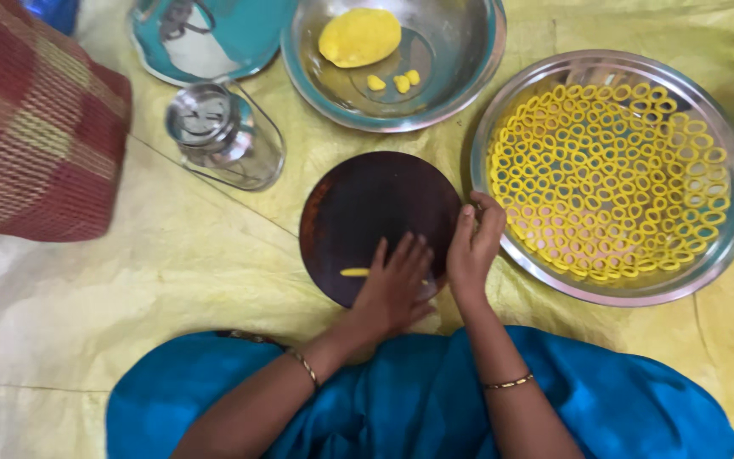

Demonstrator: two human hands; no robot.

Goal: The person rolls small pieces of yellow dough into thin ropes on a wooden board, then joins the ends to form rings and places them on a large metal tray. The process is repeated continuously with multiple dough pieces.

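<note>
- Pressing flat with fingers spread, the left hand [392, 285] covers a thin strip of yellow dough [354, 272] on the dark round board [367, 208].
- The right hand [473, 246] rests curled at the board's right edge; whether it pinches anything cannot be told.
- Just beside it, a steel tray [728, 246] holds yellow dough rings [609, 178].

open: cloth [172, 255] left of board [367, 204] | blocked: tray [503, 127] right, bowl [469, 76] and jar [227, 136] ahead
</note>
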